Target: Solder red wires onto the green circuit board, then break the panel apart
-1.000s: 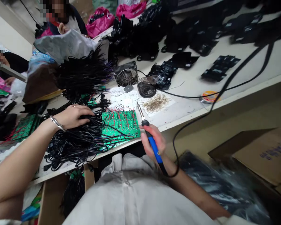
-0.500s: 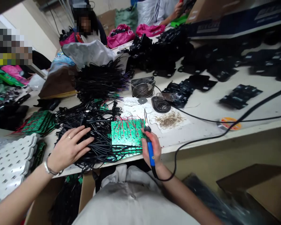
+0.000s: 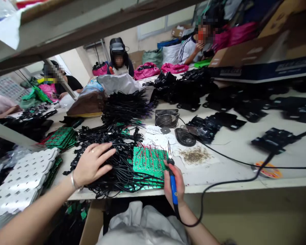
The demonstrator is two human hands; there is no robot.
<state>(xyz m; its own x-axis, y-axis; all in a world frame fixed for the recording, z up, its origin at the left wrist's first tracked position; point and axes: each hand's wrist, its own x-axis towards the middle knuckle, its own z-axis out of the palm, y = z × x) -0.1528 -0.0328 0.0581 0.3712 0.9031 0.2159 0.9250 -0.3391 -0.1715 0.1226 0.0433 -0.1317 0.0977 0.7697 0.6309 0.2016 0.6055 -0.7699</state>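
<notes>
My left hand (image 3: 95, 163) rests on a heap of black cables (image 3: 117, 166), its fingers spread and nothing gripped in them. A blue-handled soldering iron (image 3: 172, 187) is held in my right hand (image 3: 178, 182), its metal tip pointing up and away from me. Just left of that hand lies a stack of green circuit boards (image 3: 148, 160) with thin red wires along the top board. Black cables lie across the lower boards of the stack. My right fingers are beside the top board's right edge; whether they touch it I cannot tell.
Beyond the boards stand a small fan (image 3: 166, 118) and a dark round dish (image 3: 185, 136). Brown bits lie on white paper (image 3: 196, 154). Black plastic housings (image 3: 273, 139) sit at right, near a solder spool (image 3: 267, 169). White panels (image 3: 20, 180) are stacked at left. Several people sit behind.
The camera view has tilted up, so the bench appears lower and a shelf beam shows above. My left hand stays over the cables, and my right still holds the soldering iron.
</notes>
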